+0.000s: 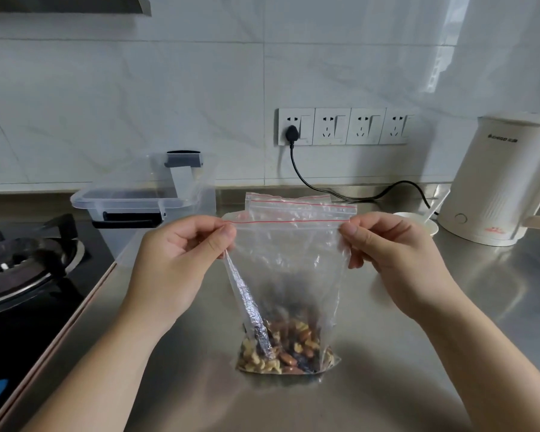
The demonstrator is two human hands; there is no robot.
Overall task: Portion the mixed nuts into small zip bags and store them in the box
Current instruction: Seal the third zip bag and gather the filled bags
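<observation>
Currently, scanning from the left: gas hob (pixel 28 263) at the left edge, unlit as far as can be seen. Just beside it, toward the wall, stands the clear storage box (pixel 144 198); its lid appears tilted up at the back. Whether any bags are inside cannot be told.

Left hand (pixel 175 257): thumb and curled fingers pinch the top left corner of the zip bag (pixel 289 266) at the red seal line. The bag hangs upright between both hands, its bottom resting on the steel counter (pixel 418 353). Mixed nuts (pixel 286 347) fill only the lowest part of it. Right hand (pixel 396 260): same pinch on the top right corner, holding the top edge taut.

Behind the held bag lie spare empty zip bags (pixel 293 204), flat on the counter. Further right, a small white bowl (pixel 418 224) with a spoon in it, then a white kettle (pixel 502 179), and wall sockets (pixel 343 126) with one plug in.

Progress, as judged: this portion is filled; the seal looks pulled straight but whether it is pressed closed is unclear. Remaining: seal, place in box, fill the spare bags.
</observation>
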